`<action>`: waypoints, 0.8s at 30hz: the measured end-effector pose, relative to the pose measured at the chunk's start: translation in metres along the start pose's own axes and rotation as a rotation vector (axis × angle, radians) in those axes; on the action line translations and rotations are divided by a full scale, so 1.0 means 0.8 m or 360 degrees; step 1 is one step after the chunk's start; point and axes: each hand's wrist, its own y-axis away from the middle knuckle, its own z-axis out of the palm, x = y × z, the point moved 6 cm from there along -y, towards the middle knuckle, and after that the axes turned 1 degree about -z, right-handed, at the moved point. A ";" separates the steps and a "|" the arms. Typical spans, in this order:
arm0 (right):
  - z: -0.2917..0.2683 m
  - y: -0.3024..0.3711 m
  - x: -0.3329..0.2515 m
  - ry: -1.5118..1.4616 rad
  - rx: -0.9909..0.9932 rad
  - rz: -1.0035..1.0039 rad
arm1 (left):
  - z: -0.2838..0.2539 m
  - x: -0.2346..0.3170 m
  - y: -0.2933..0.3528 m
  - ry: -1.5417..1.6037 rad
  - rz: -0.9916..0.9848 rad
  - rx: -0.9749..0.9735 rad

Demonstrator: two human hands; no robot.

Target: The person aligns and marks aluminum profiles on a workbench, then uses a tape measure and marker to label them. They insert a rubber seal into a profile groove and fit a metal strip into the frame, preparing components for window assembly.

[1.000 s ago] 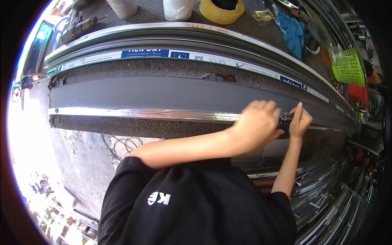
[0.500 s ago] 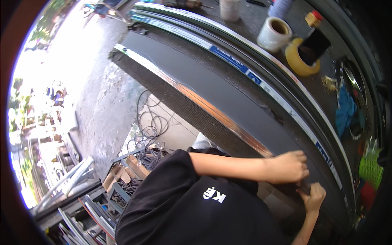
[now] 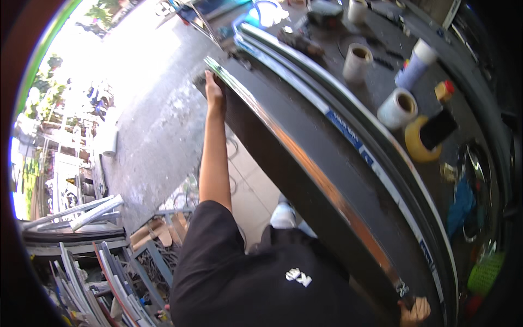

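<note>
R hand at near end of long dark-grey profile w/ shiny edge; fingers folded, exact pinch unclear. Profile runs diag. away to L hand, at its far end; fingers mostly hidden, grip can't be told. Beyond, on worktop: labelled profiles, yellow tape roll, film roll.

The long metal profile has a super glossy, almost mirror-like strip along its edge, and the face next to that is more of a matt dark grey. There's shiny see-through plastic on the film roll, glossy yellow plastic on the tape roll and crumpled blue cloth. T-shirt's matt black fabric, the floor's rough-looking concrete, and the cardboard's dull brown.
</note>
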 end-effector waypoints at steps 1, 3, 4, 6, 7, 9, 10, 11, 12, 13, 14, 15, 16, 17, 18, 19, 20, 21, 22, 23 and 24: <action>-0.004 -0.006 -0.001 0.0005 0.0020 0.0001 | -0.012 0.001 -0.025 -0.0136 0.0004 0.0135; -0.011 -0.010 -0.010 0.0028 0.0087 -0.0030 | -0.032 0.005 -0.072 -0.0387 0.0006 0.0360; -0.013 -0.011 -0.013 0.0053 0.0133 -0.0057 | -0.038 0.010 -0.091 -0.0668 0.0034 0.0384; -0.008 -0.011 -0.016 0.0028 0.0110 -0.0054 | -0.033 0.013 -0.116 -0.0539 0.0137 0.0020; -0.005 -0.010 -0.016 0.0018 0.0084 -0.0050 | -0.043 0.016 -0.127 -0.0387 0.0063 0.0077; 0.000 -0.008 -0.015 0.0059 0.0027 -0.0010 | -0.066 0.029 -0.133 -0.0210 0.0174 0.0312; 0.002 -0.007 -0.014 0.0080 -0.0015 0.0010 | -0.079 0.029 -0.131 -0.0069 0.0146 0.0478; 0.002 -0.006 -0.013 0.0060 -0.0005 0.0016 | -0.080 0.030 -0.131 -0.0106 0.0148 0.0437; 0.003 -0.005 -0.012 0.0042 -0.0003 0.0020 | -0.077 0.026 -0.130 -0.0017 0.0097 0.0303; 0.004 -0.005 -0.010 0.0026 -0.0009 0.0025 | -0.075 0.021 -0.128 0.0042 0.0057 0.0230; 0.005 -0.005 -0.010 0.0010 0.0018 0.0006 | -0.075 0.013 -0.125 0.0101 -0.0040 0.0196; 0.008 -0.004 -0.010 -0.0003 0.0042 -0.0008 | -0.067 -0.001 -0.123 0.0179 -0.0211 0.0041; 0.012 -0.003 -0.009 -0.0011 0.0062 -0.0020 | -0.056 -0.010 -0.120 0.0154 -0.0269 -0.0207; 0.018 0.000 -0.007 -0.0044 0.0054 -0.0018 | -0.056 -0.014 -0.120 0.0085 -0.0237 -0.0237; 0.025 0.003 -0.006 -0.0071 0.0037 -0.0032 | -0.053 -0.018 -0.121 0.0045 -0.0235 -0.0323; 0.030 0.007 -0.004 -0.0121 0.0048 -0.0056 | -0.058 -0.021 -0.125 0.0017 -0.0194 -0.0278; 0.047 0.011 0.004 -0.0131 -0.0024 0.0190 | -0.069 -0.023 -0.129 -0.0033 -0.0176 -0.0138; 0.050 0.016 0.004 -0.0121 -0.0065 0.0148 | -0.073 -0.026 -0.137 0.0078 -0.0224 -0.0106; 0.057 0.018 0.004 -0.0156 -0.0095 0.0182 | -0.072 -0.029 -0.142 0.0060 -0.0210 -0.0202; 0.059 0.018 0.004 -0.0188 -0.0102 0.0195 | -0.073 -0.028 -0.149 0.0007 -0.0249 -0.0297; 0.058 0.016 0.003 -0.0213 -0.0095 0.0222 | -0.078 -0.029 -0.152 -0.0075 -0.0188 -0.0258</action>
